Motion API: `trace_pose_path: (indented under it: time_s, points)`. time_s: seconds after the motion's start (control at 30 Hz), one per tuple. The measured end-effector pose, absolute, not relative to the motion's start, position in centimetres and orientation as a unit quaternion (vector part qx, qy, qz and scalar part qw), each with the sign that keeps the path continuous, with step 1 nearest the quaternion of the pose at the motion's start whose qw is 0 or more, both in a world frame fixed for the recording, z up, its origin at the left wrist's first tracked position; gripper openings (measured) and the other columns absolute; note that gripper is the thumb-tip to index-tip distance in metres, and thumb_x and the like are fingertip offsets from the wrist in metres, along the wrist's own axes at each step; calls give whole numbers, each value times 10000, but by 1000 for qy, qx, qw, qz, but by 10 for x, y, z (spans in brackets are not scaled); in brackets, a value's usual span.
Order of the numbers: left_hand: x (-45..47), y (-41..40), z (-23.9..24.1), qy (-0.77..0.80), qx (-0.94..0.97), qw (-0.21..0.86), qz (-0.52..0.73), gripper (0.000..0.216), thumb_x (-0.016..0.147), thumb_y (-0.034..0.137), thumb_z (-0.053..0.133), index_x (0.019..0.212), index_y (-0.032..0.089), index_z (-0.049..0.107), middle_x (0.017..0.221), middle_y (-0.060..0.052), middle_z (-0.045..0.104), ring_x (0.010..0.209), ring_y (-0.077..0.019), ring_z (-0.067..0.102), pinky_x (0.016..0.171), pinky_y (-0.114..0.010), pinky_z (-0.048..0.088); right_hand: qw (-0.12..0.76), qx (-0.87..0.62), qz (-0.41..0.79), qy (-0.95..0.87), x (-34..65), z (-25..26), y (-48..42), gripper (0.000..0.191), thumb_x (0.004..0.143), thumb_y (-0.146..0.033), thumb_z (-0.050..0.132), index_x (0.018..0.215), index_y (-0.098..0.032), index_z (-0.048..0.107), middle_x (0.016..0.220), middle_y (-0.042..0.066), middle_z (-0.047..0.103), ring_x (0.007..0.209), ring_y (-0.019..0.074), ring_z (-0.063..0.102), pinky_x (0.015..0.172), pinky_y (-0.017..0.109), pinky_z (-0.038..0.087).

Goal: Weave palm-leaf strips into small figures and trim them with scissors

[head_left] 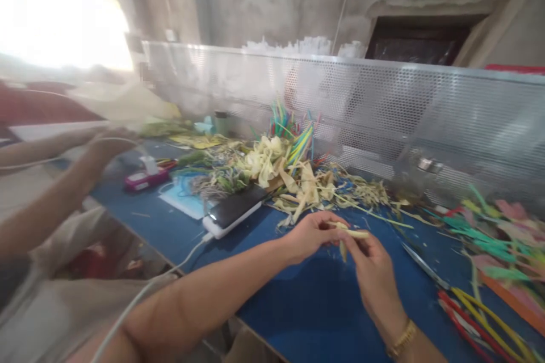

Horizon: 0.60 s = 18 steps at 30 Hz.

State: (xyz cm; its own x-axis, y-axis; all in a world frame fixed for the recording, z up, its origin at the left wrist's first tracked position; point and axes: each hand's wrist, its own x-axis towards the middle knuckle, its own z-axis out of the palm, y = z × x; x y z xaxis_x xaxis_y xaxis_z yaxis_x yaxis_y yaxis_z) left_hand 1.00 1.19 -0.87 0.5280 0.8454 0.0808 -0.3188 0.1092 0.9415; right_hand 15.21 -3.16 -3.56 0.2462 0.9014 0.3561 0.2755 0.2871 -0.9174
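My left hand (310, 237) and my right hand (375, 273) meet over the blue table, fingertips close together. Between them they pinch a pale yellow strip of husk (357, 233), which looks rolled or folded. One end of it hangs down between the hands. Both hands are closed on it, and the fingers hide part of the strip. Just beyond them lies a heap of dried pale husks (306, 187).
A white-edged black phone (232, 210) with a cable lies left, beside a blue sheet (181, 198) and purple power strip (145, 178). Right are a pointed metal tool (426, 266) and coloured strips (498, 244). A mesh partition (366, 108) stands behind. Another person's arms (80, 181) are left.
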Motion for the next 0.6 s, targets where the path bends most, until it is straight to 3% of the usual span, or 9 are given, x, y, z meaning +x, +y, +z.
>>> trace_pose_path:
  time_s: [0.1,0.2,0.3,0.47,0.6]
  points:
    - [10,16,-12,260,497,726,397,423,536,350,843,858,136,672,623,14,602,565,-86,526,537,-214,349,545,-554,205,-595,162,-33,-31,367,765,-519,637,912,-185,677,833,68,709,727,212,620,681,314,463]
    - [8,21,-16,265,483,741,384,434,493,347,860,818,133,668,617,8,606,547,-87,527,503,-212,322,510,-562,17,-651,173,-26,-30,355,751,-514,651,948,-219,675,935,74,712,858,251,636,787,357,440]
    - [9,23,-18,265,454,763,375,437,462,333,872,788,136,659,606,11,599,536,-79,519,501,-207,316,450,-497,-110,-734,180,-16,-31,226,808,-451,606,890,-258,691,907,52,721,857,243,637,858,391,388]
    - [10,23,-15,268,419,780,380,446,451,313,877,798,138,659,622,6,610,563,-84,541,513,-201,330,384,-486,-188,-762,180,-7,-33,177,841,-400,577,839,-270,697,851,36,720,841,234,613,871,402,324]
    - [9,21,-14,251,428,768,405,438,508,349,851,843,133,669,630,2,612,576,-88,550,525,-206,344,371,-510,-168,-758,177,-9,-33,213,855,-412,553,808,-250,683,824,41,703,816,225,596,829,380,326]
